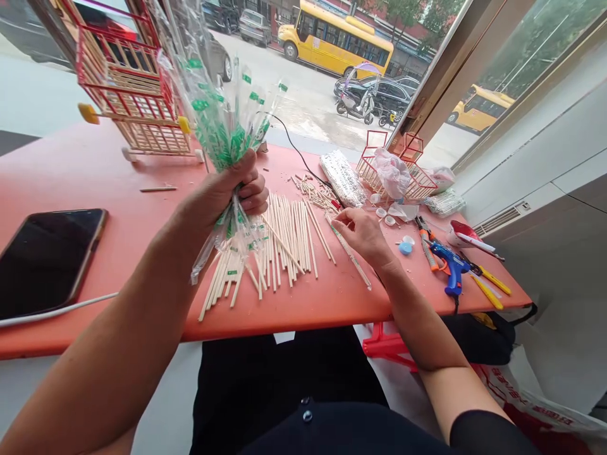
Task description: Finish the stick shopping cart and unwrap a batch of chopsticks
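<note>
My left hand [246, 186] is closed round a bunch of clear plastic chopstick wrappers [227, 126] with green print, raised above the table. The wrappers fan out above the fist, and their crumpled ends hang below it. Under them, many bare wooden chopsticks [289, 234] lie roughly side by side. My right hand [363, 237] is low over the table with thumb and fingers pinched at the far end of a chopstick in its clear wrapper [351, 259]. Its near end points towards the table's front edge.
A model shopping cart [142, 114] of sticks stands at the left, near a phone [50, 259] and a white cable. To the right are a stick basket [422, 180], a foil-like packet [344, 177], a blue glue gun [453, 265], pliers [490, 278] and a paint cup [462, 234].
</note>
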The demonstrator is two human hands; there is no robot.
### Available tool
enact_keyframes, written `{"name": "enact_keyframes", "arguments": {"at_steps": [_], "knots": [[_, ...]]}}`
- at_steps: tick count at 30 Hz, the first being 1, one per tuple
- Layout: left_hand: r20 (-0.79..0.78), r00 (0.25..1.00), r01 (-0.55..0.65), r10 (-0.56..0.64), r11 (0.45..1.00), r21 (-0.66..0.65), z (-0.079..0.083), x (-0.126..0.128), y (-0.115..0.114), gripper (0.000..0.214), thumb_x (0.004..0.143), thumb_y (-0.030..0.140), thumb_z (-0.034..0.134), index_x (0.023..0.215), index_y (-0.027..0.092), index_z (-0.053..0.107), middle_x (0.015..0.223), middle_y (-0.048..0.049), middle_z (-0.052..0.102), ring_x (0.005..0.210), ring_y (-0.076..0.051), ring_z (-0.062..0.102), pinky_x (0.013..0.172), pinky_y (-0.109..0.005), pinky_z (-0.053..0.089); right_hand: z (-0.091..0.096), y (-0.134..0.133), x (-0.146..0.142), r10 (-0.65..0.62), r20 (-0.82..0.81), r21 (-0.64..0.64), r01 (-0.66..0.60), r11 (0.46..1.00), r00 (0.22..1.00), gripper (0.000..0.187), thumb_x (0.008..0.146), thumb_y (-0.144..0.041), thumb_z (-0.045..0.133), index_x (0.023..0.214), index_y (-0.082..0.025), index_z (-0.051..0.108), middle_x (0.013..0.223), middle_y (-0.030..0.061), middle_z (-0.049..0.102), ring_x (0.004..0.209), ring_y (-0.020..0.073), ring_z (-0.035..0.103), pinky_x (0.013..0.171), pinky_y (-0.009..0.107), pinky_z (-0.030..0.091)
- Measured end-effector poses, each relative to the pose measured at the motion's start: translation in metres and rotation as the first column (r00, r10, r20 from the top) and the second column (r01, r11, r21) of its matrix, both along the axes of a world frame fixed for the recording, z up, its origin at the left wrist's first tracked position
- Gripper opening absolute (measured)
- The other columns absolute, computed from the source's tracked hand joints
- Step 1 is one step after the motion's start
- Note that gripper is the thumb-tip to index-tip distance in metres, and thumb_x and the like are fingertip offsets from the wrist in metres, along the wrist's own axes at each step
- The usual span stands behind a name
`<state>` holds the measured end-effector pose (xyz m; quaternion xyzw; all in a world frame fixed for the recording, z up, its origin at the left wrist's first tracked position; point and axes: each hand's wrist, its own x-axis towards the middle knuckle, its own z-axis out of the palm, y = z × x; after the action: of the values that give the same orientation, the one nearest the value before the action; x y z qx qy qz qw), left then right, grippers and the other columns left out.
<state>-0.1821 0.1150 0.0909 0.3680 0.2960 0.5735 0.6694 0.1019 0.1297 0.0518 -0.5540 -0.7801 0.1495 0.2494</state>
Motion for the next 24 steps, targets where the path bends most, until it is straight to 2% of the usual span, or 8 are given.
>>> {"name": "enact_keyframes", "arguments": {"at_steps": [4,9,11,14,16,18,21,24], "knots": [[-0.064,0.995,0.074,-0.070,0.995,0.065,-0.010,-0.007,0.005,0.043,0.107,0.031,0.071,0.072,0.022,0.048,0.055,0.0059,0.045,0.043,-0.006,0.040,0.043,-0.021,0.034,0.012,-0.008,0.005,-0.104,0.342,-0.091,0.143,0.985,0.934,0.026,0.094,-0.040,0.080,0.079,-0.022,0.066,0.090,0.0097,0.075,0.090,0.0264,0.067,0.079,0.036,0.047],[-0.102,0.988,0.127,-0.116,0.987,0.104,-0.016,-0.005,0.003,0.044,0.104,0.030,0.073,0.068,0.019,0.050,0.057,0.0039,0.045,0.045,-0.005,0.040,0.043,-0.022,0.034,0.012,-0.016,-0.001,-0.049,0.418,-0.146,0.120,0.982,0.907,0.025,0.097,-0.029,0.071,0.076,-0.023,0.059,0.091,0.0136,0.075,0.093,0.0296,0.070,0.078,0.038,0.047],[-0.060,0.994,0.096,-0.089,0.988,0.123,-0.019,-0.001,0.002,0.051,0.103,0.031,0.073,0.063,0.019,0.044,0.057,0.0040,0.042,0.044,-0.004,0.038,0.042,-0.020,0.032,0.011,-0.013,-0.002,-0.084,0.334,-0.123,0.131,0.984,0.939,0.026,0.097,-0.024,0.069,0.076,-0.024,0.055,0.087,0.0120,0.075,0.089,0.0272,0.070,0.078,0.037,0.048],[-0.011,0.999,0.043,-0.042,0.992,0.120,-0.029,0.007,0.005,0.066,0.104,0.042,0.072,0.056,0.019,0.033,0.056,0.0034,0.040,0.043,-0.004,0.037,0.041,-0.020,0.031,0.009,-0.010,-0.003,-0.033,-0.036,-0.160,0.027,0.987,0.999,0.021,0.103,-0.025,0.062,0.084,-0.024,0.053,0.077,0.0049,0.073,0.073,0.0185,0.068,0.072,0.031,0.049],[-0.001,1.000,-0.006,0.006,0.996,0.084,-0.037,0.014,0.008,0.068,0.101,0.051,0.074,0.055,0.019,0.037,0.057,0.0032,0.042,0.042,-0.004,0.037,0.041,-0.020,0.033,0.006,-0.011,-0.008,0.089,-0.332,-0.226,-0.171,0.959,0.939,0.020,0.106,-0.032,0.060,0.090,-0.024,0.052,0.072,0.0008,0.072,0.061,0.0131,0.062,0.062,0.026,0.048],[-0.035,0.999,-0.030,0.032,0.999,0.044,-0.045,0.021,0.010,0.056,0.096,0.055,0.080,0.064,0.016,0.056,0.061,0.0028,0.051,0.041,-0.002,0.035,0.041,-0.020,0.033,0.002,-0.015,-0.015,0.195,-0.518,-0.257,-0.369,0.893,0.833,0.027,0.105,-0.043,0.063,0.092,-0.023,0.051,0.069,-0.0012,0.071,0.055,0.0099,0.058,0.055,0.022,0.046],[-0.147,0.987,0.060,-0.057,0.998,0.016,-0.053,0.033,0.007,0.049,0.083,0.056,0.093,0.087,0.012,0.074,0.065,0.0032,0.055,0.039,-0.002,0.033,0.039,-0.020,0.029,-0.005,-0.023,-0.028,0.267,-0.613,-0.260,-0.509,0.821,0.743,0.041,0.101,-0.058,0.069,0.092,-0.023,0.050,0.068,-0.0020,0.070,0.053,0.0084,0.057,0.052,0.020,0.045],[-0.249,0.962,0.127,-0.112,0.991,0.047,-0.056,0.041,0.002,0.045,0.076,0.049,0.099,0.086,0.011,0.077,0.056,0.0050,0.048,0.041,-0.005,0.038,0.040,-0.021,0.028,-0.010,-0.027,-0.035,0.271,-0.628,-0.262,-0.527,0.809,0.729,0.047,0.098,-0.065,0.070,0.089,-0.022,0.053,0.069,-0.0016,0.071,0.054,0.0081,0.057,0.052,0.020,0.045]]}}
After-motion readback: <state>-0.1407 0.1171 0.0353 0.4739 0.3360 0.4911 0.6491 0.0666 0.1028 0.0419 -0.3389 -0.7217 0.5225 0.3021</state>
